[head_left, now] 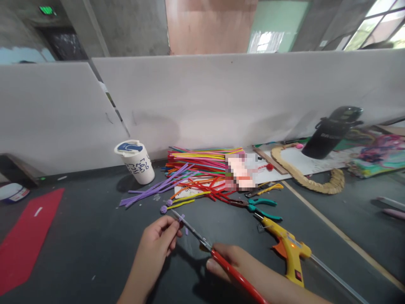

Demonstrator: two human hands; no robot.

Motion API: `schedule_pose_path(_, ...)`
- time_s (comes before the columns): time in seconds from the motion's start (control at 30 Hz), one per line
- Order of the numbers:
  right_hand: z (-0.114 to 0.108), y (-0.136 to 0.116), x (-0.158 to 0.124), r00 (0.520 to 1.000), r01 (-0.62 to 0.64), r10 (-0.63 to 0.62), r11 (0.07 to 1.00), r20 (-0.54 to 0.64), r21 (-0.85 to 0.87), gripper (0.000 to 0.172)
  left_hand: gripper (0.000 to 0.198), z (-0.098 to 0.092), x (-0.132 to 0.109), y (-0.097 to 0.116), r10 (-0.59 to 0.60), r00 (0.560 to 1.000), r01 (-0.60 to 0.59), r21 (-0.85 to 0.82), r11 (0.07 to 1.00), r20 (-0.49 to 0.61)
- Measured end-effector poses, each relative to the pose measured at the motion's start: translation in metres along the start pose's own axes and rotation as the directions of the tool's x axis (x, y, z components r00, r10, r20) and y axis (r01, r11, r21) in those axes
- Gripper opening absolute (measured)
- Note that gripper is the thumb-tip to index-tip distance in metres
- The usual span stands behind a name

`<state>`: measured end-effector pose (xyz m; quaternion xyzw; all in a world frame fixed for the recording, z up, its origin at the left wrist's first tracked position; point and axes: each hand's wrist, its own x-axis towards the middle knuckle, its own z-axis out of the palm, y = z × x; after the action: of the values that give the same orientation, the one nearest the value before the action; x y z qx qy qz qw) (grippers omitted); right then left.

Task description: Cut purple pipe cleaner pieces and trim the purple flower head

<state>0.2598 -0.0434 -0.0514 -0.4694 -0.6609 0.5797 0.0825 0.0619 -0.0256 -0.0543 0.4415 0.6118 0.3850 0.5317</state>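
Behind everything, a long white partition (pixel 221 97); below it a dark grey table (pixel 79 236). Left of the pipe-cleaner pile (pixel 199 169), a flat red sheet (pixel 25 240) and a white paper cup (pixel 136 162), tilted. Right of the pile, a black bottle (pixel 332 131) leaning over a white board (pixel 303 162), and a braided tan loop (pixel 316 181). In front of the pile and to the right, a yellow glue gun (pixel 289 249) with its switch lit, then teal-handled pliers (pixel 259 204).

Nearer than the pile, red-handled scissors (pixel 205 245), gripped in the right hand (pixel 228 264), fingers curled round the handles, blades slightly parted. At the blade tips, a short purple pipe-cleaner piece (pixel 181 218), pinched between thumb and fingertips of the left hand (pixel 158 242).

Risks, as a judgement: left fingertips very close to the blades, so a nick likely on a careless snip; tiny offcut prone to flicking away; hot glue gun just beside the right forearm, easily brushed.
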Motion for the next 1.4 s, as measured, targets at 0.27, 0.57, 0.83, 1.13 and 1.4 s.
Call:
schedule_pose_path(0.27,0.002,-0.002,0.000,0.998,-0.026,0.024,0.999,-0.057,-0.035,0.027,0.021,0.002,-0.005,0.007,-0.003,1.000,0.002,-0.085,0.996,-0.009)
schedule_pose_path(0.57,0.004,-0.002,-0.006,0.998,-0.025,0.016,0.989,-0.061,-0.148,0.028,0.021,0.004,-0.006,0.009,0.034,0.999,-0.034,-0.056,0.998,-0.014)
schedule_pose_path(0.83,0.005,0.000,-0.007,0.998,-0.015,0.007,0.992,-0.062,-0.125,0.029,0.021,0.005,-0.005,0.008,0.039,0.999,-0.039,0.003,0.999,0.027)
schedule_pose_path(1.13,0.006,0.006,-0.009,1.000,-0.008,0.005,0.994,-0.026,-0.109,0.040,0.020,0.012,0.000,-0.004,0.042,0.996,-0.044,0.011,0.999,0.083)
schedule_pose_path(1.4,0.012,0.015,-0.004,0.999,-0.037,0.036,0.999,-0.016,-0.016,0.043,0.021,0.018,0.001,-0.005,-0.029,0.996,0.032,-0.032,0.999,0.084)
